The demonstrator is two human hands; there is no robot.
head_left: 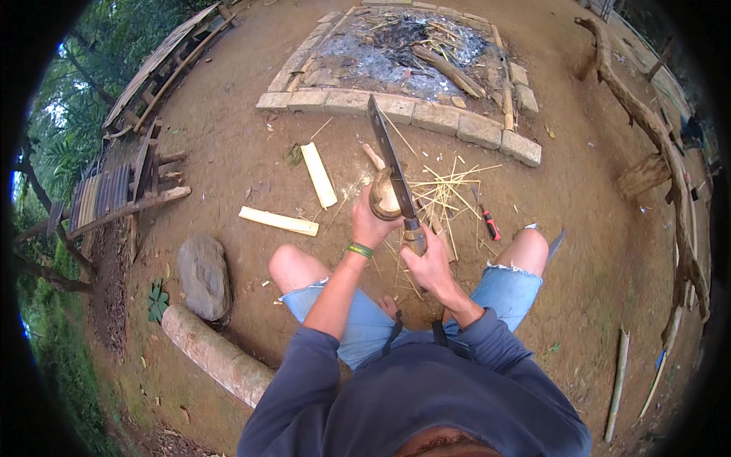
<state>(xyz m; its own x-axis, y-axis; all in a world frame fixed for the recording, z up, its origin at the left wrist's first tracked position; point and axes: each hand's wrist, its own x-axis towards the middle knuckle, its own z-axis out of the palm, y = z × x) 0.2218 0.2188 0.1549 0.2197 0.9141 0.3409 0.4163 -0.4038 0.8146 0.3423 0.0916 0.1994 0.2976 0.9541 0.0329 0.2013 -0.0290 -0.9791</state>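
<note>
My left hand (368, 222) is wrapped round a short, round piece of what looks like bamboo (387, 199), its pale cut end facing up. In my right hand (431, 263) is the wooden handle of a big knife (393, 158). Its long dark blade, with a row of holes, points away from me. The blade lies along the right side of the bamboo piece; whether its edge touches the wood I cannot tell. Both hands are over the ground between my bent knees. Below them, thin split sticks (449, 192) lie in a loose heap.
Two pale split strips (318, 177) (279, 221) lie left of my hands. A red-and-black handled tool (489, 225) rests near my right knee. Ahead, stone blocks (346, 102) border an ash-filled fire pit. A boulder (204, 278) and a log (213, 354) are at my left.
</note>
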